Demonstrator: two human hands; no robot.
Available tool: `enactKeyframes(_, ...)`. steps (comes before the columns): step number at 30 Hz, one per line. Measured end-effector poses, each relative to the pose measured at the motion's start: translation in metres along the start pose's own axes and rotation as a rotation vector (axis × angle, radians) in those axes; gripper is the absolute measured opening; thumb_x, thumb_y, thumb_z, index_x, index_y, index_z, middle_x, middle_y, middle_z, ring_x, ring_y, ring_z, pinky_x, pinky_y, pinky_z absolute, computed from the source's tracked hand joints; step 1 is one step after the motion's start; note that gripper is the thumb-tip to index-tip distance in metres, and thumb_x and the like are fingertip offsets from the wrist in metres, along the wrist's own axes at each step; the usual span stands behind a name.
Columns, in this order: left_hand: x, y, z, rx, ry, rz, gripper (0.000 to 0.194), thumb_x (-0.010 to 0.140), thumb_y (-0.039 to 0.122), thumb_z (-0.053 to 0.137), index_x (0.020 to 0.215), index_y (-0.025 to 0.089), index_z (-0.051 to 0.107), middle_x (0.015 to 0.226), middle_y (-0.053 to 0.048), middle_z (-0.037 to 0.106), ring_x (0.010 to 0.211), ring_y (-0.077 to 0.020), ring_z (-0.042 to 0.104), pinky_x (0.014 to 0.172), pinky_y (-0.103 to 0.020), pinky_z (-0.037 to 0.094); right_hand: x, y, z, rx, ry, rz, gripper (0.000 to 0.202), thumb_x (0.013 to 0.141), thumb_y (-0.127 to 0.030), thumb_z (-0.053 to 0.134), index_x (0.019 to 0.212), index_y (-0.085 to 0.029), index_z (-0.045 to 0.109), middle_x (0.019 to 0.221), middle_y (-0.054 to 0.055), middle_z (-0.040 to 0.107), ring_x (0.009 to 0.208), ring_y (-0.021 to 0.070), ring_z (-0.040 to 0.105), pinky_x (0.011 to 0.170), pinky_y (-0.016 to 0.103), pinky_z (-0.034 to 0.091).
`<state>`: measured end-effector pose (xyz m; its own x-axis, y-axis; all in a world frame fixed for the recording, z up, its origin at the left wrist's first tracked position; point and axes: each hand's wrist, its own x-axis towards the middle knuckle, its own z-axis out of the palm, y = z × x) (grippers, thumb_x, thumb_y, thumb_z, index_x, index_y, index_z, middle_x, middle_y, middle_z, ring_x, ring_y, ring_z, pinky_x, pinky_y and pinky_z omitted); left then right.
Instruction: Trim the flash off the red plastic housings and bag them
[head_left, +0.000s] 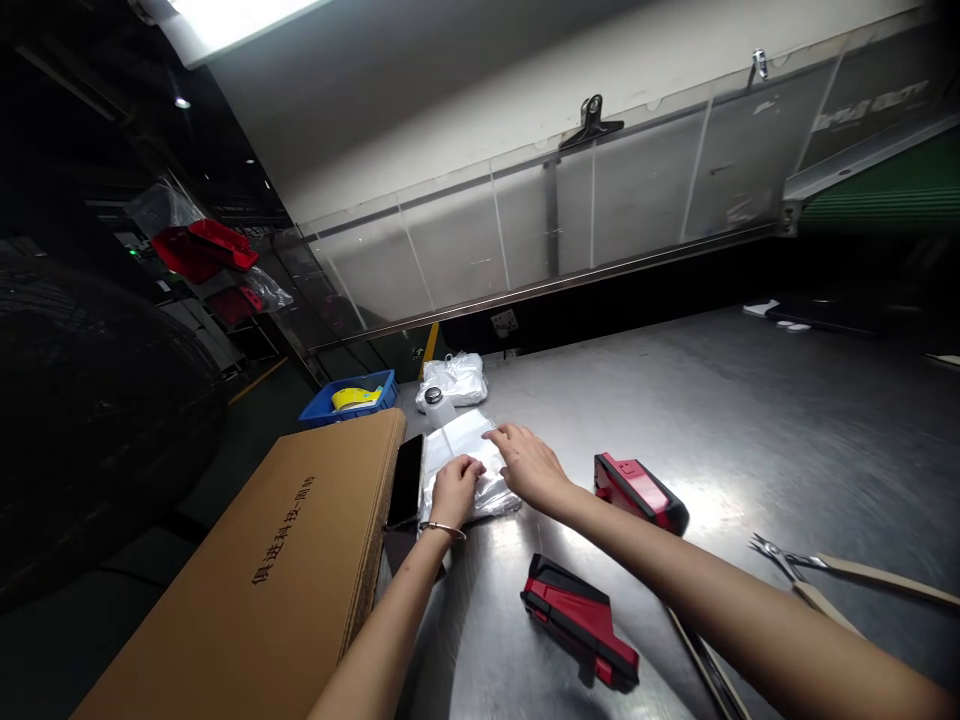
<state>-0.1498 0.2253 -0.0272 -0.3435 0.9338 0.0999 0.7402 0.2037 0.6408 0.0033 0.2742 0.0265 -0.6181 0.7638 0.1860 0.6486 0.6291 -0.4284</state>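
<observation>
The plastic bags (466, 440) lie on the metal surface (555, 400), near both hands, so it seems that each can reach the film easily. The left hand (455, 490) has its fingers bent together at the bags; whether they pinch film, I cannot tell. The right hand (531, 470) has its fingers open, lightly curved over the bags' 3 o'clock side. From the bags, a dark flat device (406, 480) and the cardboard (300, 530) limit movement toward 9 and 8 o'clock, while wider room opens toward 2 o'clock
</observation>
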Motion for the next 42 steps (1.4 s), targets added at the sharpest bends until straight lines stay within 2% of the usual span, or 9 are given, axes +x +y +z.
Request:
enactKeyframes(5,-0.019,0.008,-0.002,0.113,0.072,0.053,0.018,0.098,0.031,0.061,0.101,0.015,0.067,0.099,-0.005,0.071,0.09,-0.02,0.069,0.084,-0.041,0.057,0.023,0.006,0.022,-0.093,-0.025,-0.018,0.025,0.098,-0.032,0.061,0.119,-0.019,0.064,0.126,0.009,0.064,0.109,0.0231,0.064,0.094,0.046,0.054)
enactKeyframes(11,-0.031,0.017,-0.003,0.193,0.029,0.054,0.011,0.096,0.027,0.063,0.097,0.017,0.068,0.105,-0.005,0.071,0.098,-0.0213,0.067,0.09,-0.043,0.055,0.017,0.015,0.018,-0.06,0.008,-0.028,0.022,0.098,-0.033,0.061,0.115,-0.02,0.066,0.125,0.008,0.065,0.109,0.0227,0.063,0.095,0.046,0.053)
enactKeyframes(17,-0.012,0.007,-0.009,0.063,-0.006,-0.042,0.017,0.097,0.032,0.063,0.095,0.015,0.069,0.096,-0.004,0.072,0.086,-0.0184,0.069,0.081,-0.039,0.058,-0.017,0.01,0.014,0.125,0.1,0.075,0.031,0.098,-0.031,0.062,0.126,-0.018,0.06,0.127,0.009,0.062,0.11,0.0242,0.063,0.092,0.046,0.054)
enactKeyframes(20,-0.001,0.001,-0.01,-0.045,-0.068,-0.062,0.018,0.096,0.032,0.065,0.096,0.014,0.068,0.092,-0.003,0.072,0.077,-0.0162,0.069,0.072,-0.034,0.059,-0.028,0.008,0.019,0.242,0.018,0.139,0.027,0.099,-0.034,0.06,0.119,-0.017,0.062,0.115,0.007,0.067,0.097,0.0204,0.067,0.084,0.041,0.057)
enactKeyframes(26,0.005,-0.005,-0.006,-0.188,-0.151,-0.08,0.018,0.096,0.031,0.065,0.1,0.013,0.067,0.092,-0.002,0.071,0.074,-0.0151,0.068,0.066,-0.031,0.059,0.002,0.013,0.035,0.381,-0.172,0.246,0.029,0.098,-0.036,0.062,0.118,-0.016,0.063,0.113,0.007,0.067,0.093,0.0194,0.068,0.079,0.039,0.059)
enactKeyframes(31,0.013,-0.014,-0.033,-0.243,-0.079,-0.108,0.017,0.096,0.03,0.065,0.1,0.013,0.067,0.092,-0.002,0.071,0.074,-0.0152,0.069,0.066,-0.031,0.06,0.008,0.014,0.034,0.385,-0.159,0.274,0.026,0.098,-0.036,0.061,0.115,-0.017,0.065,0.114,0.007,0.067,0.095,0.0198,0.067,0.083,0.04,0.058)
enactKeyframes(36,0.006,-0.008,-0.044,-0.148,0.146,-0.066,0.017,0.096,0.03,0.063,0.101,0.015,0.066,0.099,-0.004,0.069,0.086,-0.0188,0.068,0.078,-0.038,0.058,-0.041,0.021,0.003,0.403,-0.097,0.183,0.025,0.099,-0.026,0.058,0.121,-0.018,0.063,0.107,0.006,0.071,0.092,0.0195,0.07,0.084,0.041,0.057)
enactKeyframes(38,-0.003,0.002,-0.035,-0.09,0.171,-0.017,0.014,0.095,0.029,0.065,0.099,0.016,0.067,0.101,-0.004,0.069,0.091,-0.0202,0.066,0.084,-0.041,0.056,-0.079,0.031,-0.011,0.403,-0.044,0.122,0.041,0.094,-0.015,0.05,0.133,-0.027,0.058,0.11,0.005,0.073,0.099,0.0214,0.07,0.091,0.042,0.056)
enactKeyframes(42,-0.015,0.02,-0.011,-0.028,0.188,0.011,0.018,0.092,0.029,0.067,0.105,0.017,0.065,0.108,-0.006,0.067,0.099,-0.023,0.064,0.089,-0.045,0.053,-0.163,0.064,-0.017,0.395,0.03,0.018,0.049,0.083,-0.019,0.052,0.13,-0.029,0.065,0.109,0.005,0.078,0.099,0.0249,0.075,0.084,0.037,0.061)
